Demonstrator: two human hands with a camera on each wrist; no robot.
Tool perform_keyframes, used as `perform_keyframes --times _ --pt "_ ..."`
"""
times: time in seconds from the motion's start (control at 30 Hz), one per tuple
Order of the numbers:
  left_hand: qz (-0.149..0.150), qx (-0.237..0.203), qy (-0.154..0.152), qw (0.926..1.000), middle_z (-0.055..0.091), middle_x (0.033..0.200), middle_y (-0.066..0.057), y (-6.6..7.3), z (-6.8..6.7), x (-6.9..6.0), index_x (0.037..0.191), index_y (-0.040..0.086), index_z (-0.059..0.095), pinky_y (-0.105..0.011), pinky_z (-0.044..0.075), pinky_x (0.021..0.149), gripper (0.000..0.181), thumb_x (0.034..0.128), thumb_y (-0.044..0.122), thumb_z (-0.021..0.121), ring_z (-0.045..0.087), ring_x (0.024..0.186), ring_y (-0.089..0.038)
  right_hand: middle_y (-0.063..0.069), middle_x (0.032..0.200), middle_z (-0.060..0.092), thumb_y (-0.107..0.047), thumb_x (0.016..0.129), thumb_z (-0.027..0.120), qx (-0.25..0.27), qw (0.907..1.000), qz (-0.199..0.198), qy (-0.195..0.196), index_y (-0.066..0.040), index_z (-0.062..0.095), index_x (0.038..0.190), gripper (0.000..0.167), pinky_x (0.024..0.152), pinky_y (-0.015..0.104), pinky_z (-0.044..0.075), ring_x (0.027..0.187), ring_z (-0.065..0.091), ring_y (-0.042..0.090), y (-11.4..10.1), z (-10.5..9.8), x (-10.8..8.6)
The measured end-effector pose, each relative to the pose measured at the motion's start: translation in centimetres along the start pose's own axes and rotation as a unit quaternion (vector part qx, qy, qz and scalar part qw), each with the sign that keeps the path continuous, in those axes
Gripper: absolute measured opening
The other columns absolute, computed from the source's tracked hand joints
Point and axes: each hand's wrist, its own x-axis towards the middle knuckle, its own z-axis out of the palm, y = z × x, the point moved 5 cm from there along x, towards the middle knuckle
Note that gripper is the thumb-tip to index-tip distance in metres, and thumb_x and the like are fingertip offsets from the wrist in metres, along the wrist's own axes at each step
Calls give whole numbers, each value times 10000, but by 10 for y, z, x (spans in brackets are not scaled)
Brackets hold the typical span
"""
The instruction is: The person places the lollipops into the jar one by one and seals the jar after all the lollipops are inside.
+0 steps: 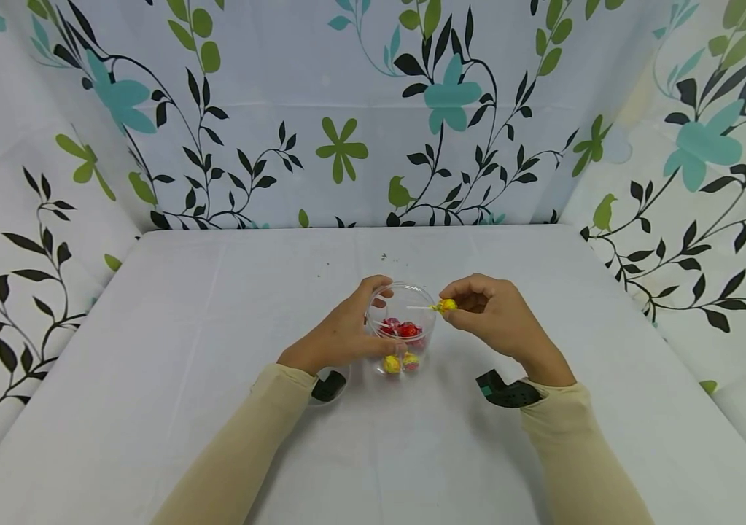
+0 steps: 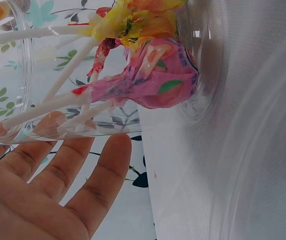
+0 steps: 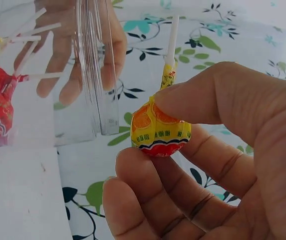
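A clear plastic jar (image 1: 428, 338) holds several wrapped lollipops, red ones (image 1: 407, 329) above yellow ones (image 1: 391, 364). The left wrist view also shows a pink-wrapped lollipop (image 2: 162, 77) inside, near the base. My left hand (image 1: 349, 332) grips the jar from its left side, thumb in front and fingers behind. Just right of the jar's rim, my right hand (image 1: 500, 317) pinches a yellow lollipop (image 3: 161, 131) by its wrapped head. Its white stick points toward the jar's mouth in the head view. Some of the jar's contents are hidden by my left thumb.
A clear round lid (image 1: 341, 394) lies on the white-covered table (image 1: 149, 408), partly beneath my left wrist. Dark bands (image 1: 510, 391) are worn at the wrists. A leaf-patterned curtain (image 1: 267, 87) borders the table at the back and sides.
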Motion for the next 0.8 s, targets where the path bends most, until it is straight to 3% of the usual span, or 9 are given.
perform_keyframes --times 0.3,0.57,0.8 --pt "-39 -53 -15 10000 483 1542 -53 0 0 0 1576 271 265 -536 484 1066 998 818 436 892 487 1376 -231 113 1058 712 -23 891 771 -5 9996 -275 26 -17 755 1098 208 738 252 576 859 656 246 -9 8 4" --pt "-28 -109 -10 9999 488 1541 -33 -1 0 0 1585 246 272 -529 490 1054 1017 807 448 896 491 1376 -220 101 1050 707 -28 896 770 -49 9997 -239 64 -36 756 1106 210 751 254 572 880 651 245 -10 13 5" --pt "1 -27 19 10000 499 1506 28 -1 0 0 1578 260 275 -519 499 1046 1004 811 444 895 501 1363 -204 170 1097 691 -49 914 751 -109 9997 -213 106 -33 747 1151 237 796 303 570 920 658 239 -10 14 8"
